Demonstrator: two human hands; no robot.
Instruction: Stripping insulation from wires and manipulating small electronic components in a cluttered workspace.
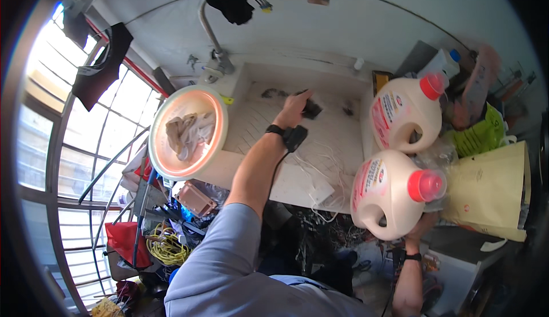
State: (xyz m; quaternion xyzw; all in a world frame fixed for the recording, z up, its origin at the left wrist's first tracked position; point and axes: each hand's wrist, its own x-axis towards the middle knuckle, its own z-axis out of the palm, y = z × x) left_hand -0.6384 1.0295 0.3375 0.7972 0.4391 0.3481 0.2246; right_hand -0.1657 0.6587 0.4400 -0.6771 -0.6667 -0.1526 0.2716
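Observation:
My left hand (293, 111) reaches over the pale sink basin (263, 128), its fingers closed on a small dark object (311, 109) whose kind I cannot make out. On the wrist is a black strap with a small black device (294, 138). At the lower right, my right hand (422, 228) is beside a cream detergent bottle (389, 194) with a red cap. The bottle hides most of its fingers, so whether it grips the bottle cannot be seen. A second cream detergent bottle (400, 111) stands just beyond. Dark marks (274, 92) show on the basin floor.
An orange and white tub (163, 165) holding pale cloth (191, 134) sits left of the basin. Behind it rises a faucet (209, 25) with black cloth (230, 2) draped over it. White cords (326, 157) cross the basin; a yellow bag (486, 185) stands at the right.

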